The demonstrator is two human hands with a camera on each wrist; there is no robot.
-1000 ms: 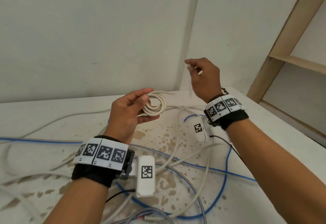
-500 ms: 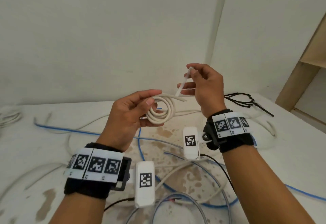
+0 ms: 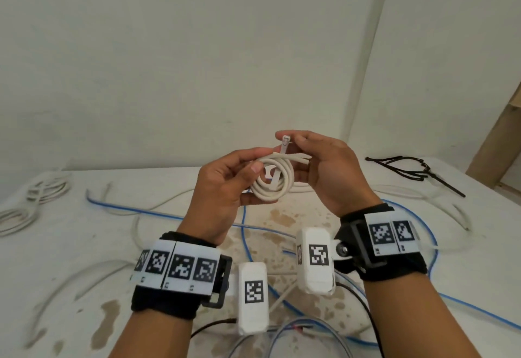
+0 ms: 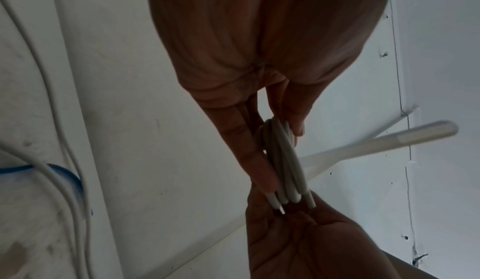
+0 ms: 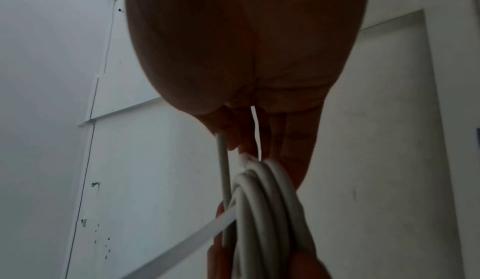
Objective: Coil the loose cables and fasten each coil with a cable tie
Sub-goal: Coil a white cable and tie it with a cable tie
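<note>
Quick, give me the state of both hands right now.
Left hand: fingers closed, holding the white cable coil.
Right hand: fingers closed, pinching the white cable tie at the coil.

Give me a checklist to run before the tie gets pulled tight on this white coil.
1. Coil held by left hand: ok.
2. Cable tie head pinched by right hand: ok.
3. Tie strap passes through the coil's centre: ok.
4. Tie tail fed into its head: cannot tell.
5. Both cable ends gathered with the loops: ok.
6. Coil clear of the blue cable on the table: ok.
</note>
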